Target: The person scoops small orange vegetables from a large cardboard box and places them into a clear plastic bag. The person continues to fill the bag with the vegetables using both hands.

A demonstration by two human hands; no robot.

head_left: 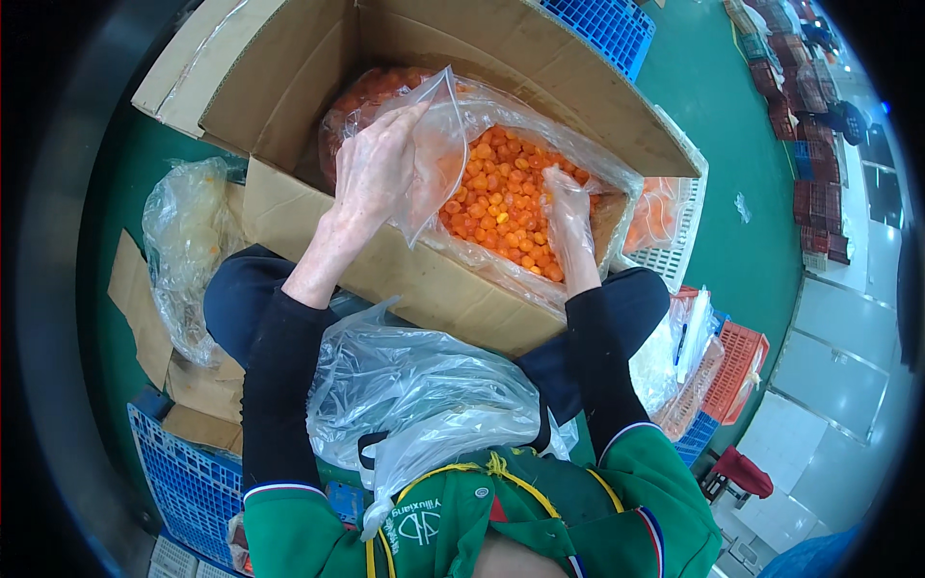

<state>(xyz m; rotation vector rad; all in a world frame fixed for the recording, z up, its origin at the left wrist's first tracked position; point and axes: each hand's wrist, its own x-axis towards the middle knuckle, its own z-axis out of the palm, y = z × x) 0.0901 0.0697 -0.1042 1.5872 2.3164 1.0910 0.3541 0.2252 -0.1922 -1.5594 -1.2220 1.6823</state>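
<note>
In front of me an open cardboard box holds a clear plastic liner full of small, round, shiny orange pieces. My left hand, bare, pinches the top edge of a clear plastic bag, which hangs over the left part of the box. My right hand wears a thin clear glove and reaches in among the orange pieces on the right. Its fingers are curled, and what lies inside them is hidden. Behind my left hand, reddish-orange filled bags lie in the box.
Clear plastic sheeting covers my lap. A white crate with a filled bag stands right of the box. Lower right is a red crate; left are crumpled plastic and a blue crate. Stacked crates line the far right.
</note>
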